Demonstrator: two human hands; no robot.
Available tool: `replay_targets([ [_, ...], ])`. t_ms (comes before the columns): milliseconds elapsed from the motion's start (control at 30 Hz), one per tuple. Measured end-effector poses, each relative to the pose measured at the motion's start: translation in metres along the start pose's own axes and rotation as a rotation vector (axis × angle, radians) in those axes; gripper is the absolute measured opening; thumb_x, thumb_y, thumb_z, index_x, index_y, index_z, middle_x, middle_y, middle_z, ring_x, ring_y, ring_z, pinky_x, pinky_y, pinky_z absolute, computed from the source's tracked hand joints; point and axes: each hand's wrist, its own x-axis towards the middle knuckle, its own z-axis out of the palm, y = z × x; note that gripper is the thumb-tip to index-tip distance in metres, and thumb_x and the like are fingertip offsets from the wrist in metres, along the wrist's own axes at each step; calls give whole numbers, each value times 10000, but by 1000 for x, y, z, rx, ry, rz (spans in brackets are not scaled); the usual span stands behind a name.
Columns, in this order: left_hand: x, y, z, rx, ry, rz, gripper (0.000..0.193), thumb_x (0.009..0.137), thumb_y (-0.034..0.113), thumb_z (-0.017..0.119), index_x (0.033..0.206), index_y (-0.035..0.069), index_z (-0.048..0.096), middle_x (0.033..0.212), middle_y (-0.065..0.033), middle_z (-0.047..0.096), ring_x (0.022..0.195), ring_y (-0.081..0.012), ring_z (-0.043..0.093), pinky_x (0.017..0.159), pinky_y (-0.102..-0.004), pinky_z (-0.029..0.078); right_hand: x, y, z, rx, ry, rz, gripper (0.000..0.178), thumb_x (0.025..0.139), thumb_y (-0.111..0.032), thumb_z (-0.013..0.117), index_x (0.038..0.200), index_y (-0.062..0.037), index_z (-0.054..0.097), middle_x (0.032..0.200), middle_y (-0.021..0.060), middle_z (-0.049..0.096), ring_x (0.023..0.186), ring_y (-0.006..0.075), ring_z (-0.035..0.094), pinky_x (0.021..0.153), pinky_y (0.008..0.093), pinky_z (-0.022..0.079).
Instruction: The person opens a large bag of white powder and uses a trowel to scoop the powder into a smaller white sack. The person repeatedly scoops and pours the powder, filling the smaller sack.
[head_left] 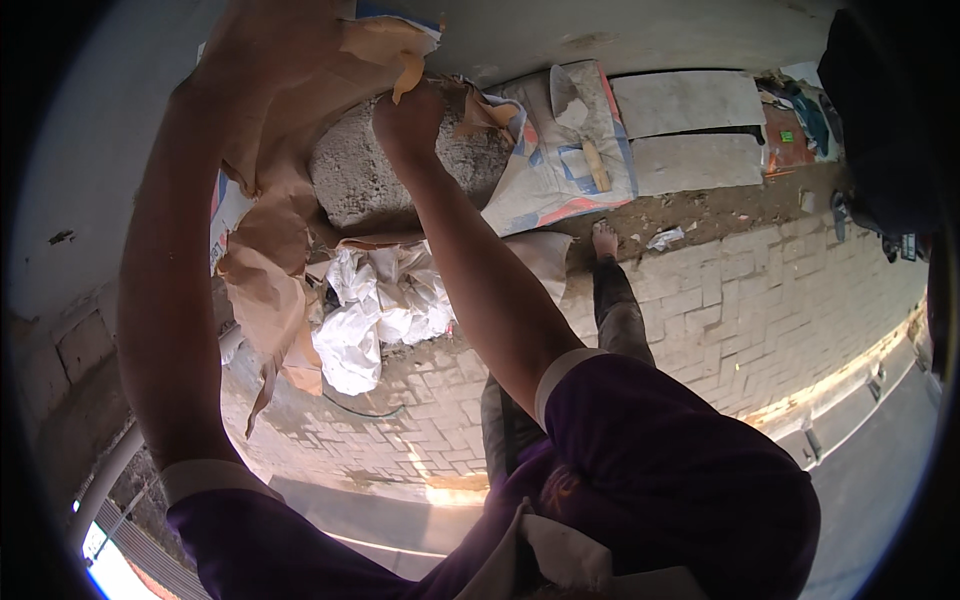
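Observation:
An opened brown paper sack (285,125) lies against the wall, its torn sides folded back around a grey, grainy powder that looks like cement (355,165). My left hand (285,40) is closed on the sack's upper edge at the far left, with its fingers mostly hidden in shade. Over the powder, my right hand (410,120) is closed in a fist. A torn paper strip (408,75) stands out of its top, beside the raised flap. To the right, a trowel with a wooden handle (597,165) rests on a closed, printed sack (520,195).
Crumpled white plastic sheeting (375,300) and loose brown paper (265,270) lie on the near side. Pale flat slabs (690,105) line the wall at right. My bare foot (604,240) is beside the sacks on brick paving (700,300). A dark shape (885,130) stands at far right.

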Motion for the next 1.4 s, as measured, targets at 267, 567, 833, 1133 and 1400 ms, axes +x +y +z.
replay_targets([
  [267,-11,-29,19,-242,271,7,157,682,83,690,837,56,710,831,-163,670,793,-323,652,730,-380,528,6,10,6,-289,-148,-206,121,764,-32,564,820,65,611,751,248,648,769,414,655,698,466,525],
  [567,-37,-7,5,-265,392,-25,136,684,58,686,817,50,708,784,-145,672,714,-295,648,667,-374,516,-7,1,24,-10,-41,-57,140,768,-75,604,795,61,584,710,245,643,733,431,653,662,465,534],
  [833,-54,-15,3,-261,436,-154,174,711,51,690,884,44,709,806,-155,679,723,-255,647,675,-350,503,-5,11,17,-134,-48,-240,166,809,-75,532,792,75,601,663,267,612,664,444,630,617,478,513],
  [1133,-70,-36,0,-223,407,-205,213,736,30,646,936,48,719,821,-139,702,733,-218,662,674,-346,512,-35,10,19,-79,-37,-47,193,835,-99,535,786,77,597,689,262,625,706,443,638,641,467,517],
  [1400,-84,-41,20,-362,537,-277,215,733,8,619,923,35,717,779,-127,690,696,-199,641,667,-337,507,-18,20,45,-229,-87,-229,140,783,-55,567,821,78,585,702,272,628,722,442,646,643,467,528],
])
